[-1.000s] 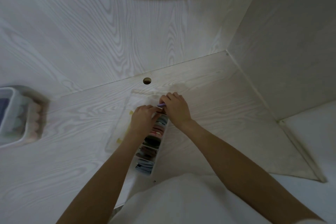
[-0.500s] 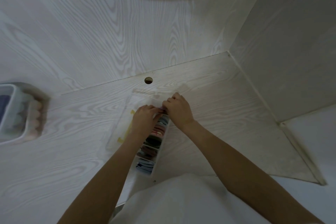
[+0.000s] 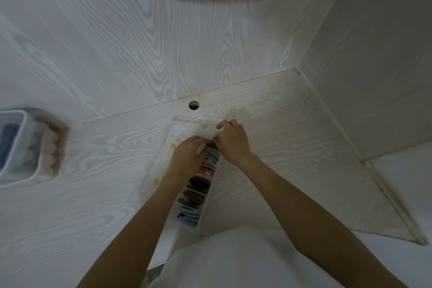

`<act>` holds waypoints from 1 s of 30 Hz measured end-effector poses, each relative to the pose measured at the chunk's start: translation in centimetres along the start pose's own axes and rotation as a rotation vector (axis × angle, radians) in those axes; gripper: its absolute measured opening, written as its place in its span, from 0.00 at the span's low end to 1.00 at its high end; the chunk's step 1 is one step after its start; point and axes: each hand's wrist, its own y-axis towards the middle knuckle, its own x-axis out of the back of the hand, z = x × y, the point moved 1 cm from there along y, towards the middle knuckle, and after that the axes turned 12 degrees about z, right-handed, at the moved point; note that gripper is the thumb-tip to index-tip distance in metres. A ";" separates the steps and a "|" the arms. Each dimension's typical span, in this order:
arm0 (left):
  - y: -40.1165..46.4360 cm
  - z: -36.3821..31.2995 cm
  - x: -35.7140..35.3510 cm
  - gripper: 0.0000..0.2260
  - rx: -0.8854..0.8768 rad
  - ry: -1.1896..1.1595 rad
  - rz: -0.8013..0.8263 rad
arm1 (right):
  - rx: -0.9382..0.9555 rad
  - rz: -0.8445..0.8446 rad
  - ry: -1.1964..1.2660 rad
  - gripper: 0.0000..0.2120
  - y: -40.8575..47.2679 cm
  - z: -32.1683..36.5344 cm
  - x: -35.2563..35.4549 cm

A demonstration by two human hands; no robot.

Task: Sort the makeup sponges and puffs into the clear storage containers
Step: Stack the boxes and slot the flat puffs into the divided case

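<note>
A narrow clear divided container [image 3: 203, 214] lies lengthwise on the desk in front of me. Its compartments hold flat puffs: blue [image 3: 189, 214] nearest, then brown [image 3: 192, 196], dark green [image 3: 199, 183], pink [image 3: 207, 169] and light blue [image 3: 214, 158]. My left hand [image 3: 189, 156] and my right hand [image 3: 232, 144] meet over the far compartment. Their curled fingertips pinch together at a puff there, which the fingers almost wholly hide. The container's clear lid [image 3: 163, 166], with yellow clips, lies flat just left of it.
At the far left stands a clear tub [image 3: 41, 170] with peach egg-shaped sponges and dark blue pieces. A cable hole [image 3: 194, 105] sits in the desk behind the container. A wood-grain back panel and a plain right wall close the corner.
The purple puff seen between my right fingers a second ago has gone down into the far compartment, out of sight. Both hands have closed in over it.
</note>
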 end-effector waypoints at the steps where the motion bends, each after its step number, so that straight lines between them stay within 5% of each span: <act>1: -0.1 0.1 0.4 0.10 0.023 -0.057 -0.004 | 0.003 -0.016 0.033 0.13 -0.3 -0.1 0.0; 7: -2.5 4.3 4.1 0.12 0.247 -0.087 -0.210 | 0.071 0.071 0.346 0.15 -2.1 -1.7 -0.9; 13: -5.5 10.0 4.1 0.25 0.792 -0.091 0.035 | 0.095 0.097 0.229 0.15 -2.6 -1.8 -1.6; 22: -5.7 8.1 4.2 0.17 0.775 -0.153 0.100 | 0.202 -0.061 0.100 0.09 0.2 0.7 -0.6; 30: -5.7 6.1 5.7 0.14 0.725 -0.099 -0.088 | 0.165 0.012 -0.094 0.14 1.0 0.2 0.5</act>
